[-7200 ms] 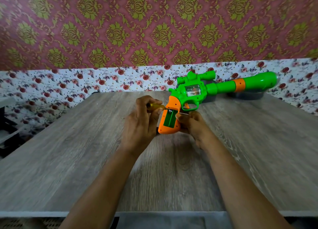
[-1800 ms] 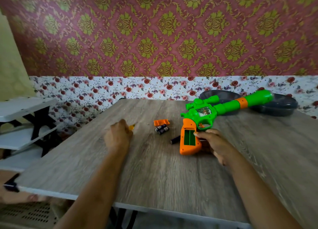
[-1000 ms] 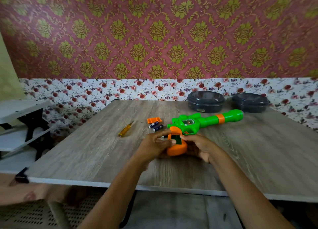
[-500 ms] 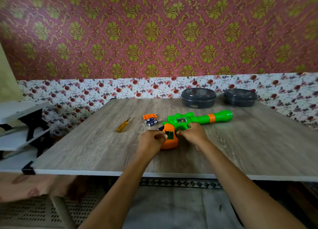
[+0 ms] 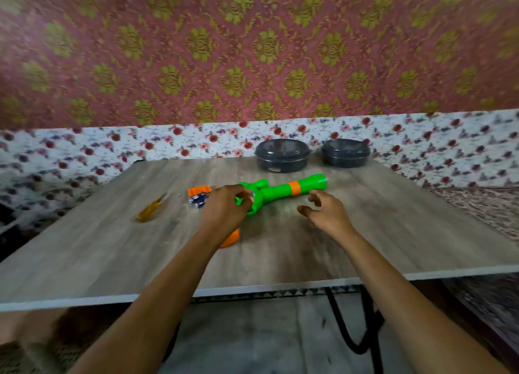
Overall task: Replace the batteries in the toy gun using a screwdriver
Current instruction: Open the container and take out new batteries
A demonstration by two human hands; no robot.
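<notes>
Toy gun (image 5: 280, 189) lies flat mid-table, barrel pointing right, orange grip toward the near edge. Left hand (image 5: 224, 208) is over its green body, fingers curled onto it. Right hand (image 5: 327, 215) hovers just near the barrel, fingers loosely bent and apart, holding nothing. Left of the gun: batteries (image 5: 198, 200), an orange cover (image 5: 199, 190), then the screwdriver (image 5: 151, 209). Two dark containers (image 5: 282, 156) sit at the table's (image 5: 393, 233) far edge.

We log a grey wood-grain table (image 5: 365, 247). Lying on it: a green-and-orange toy gun (image 5: 283, 189) mid-table; an orange cover (image 5: 199, 190) and blurred batteries (image 5: 198, 200) just left of it; a yellow screwdriver (image 5: 150, 209) farther left. A dark lidded container (image 5: 282, 156) and a second container (image 5: 345, 153) stand near the far edge.
</notes>
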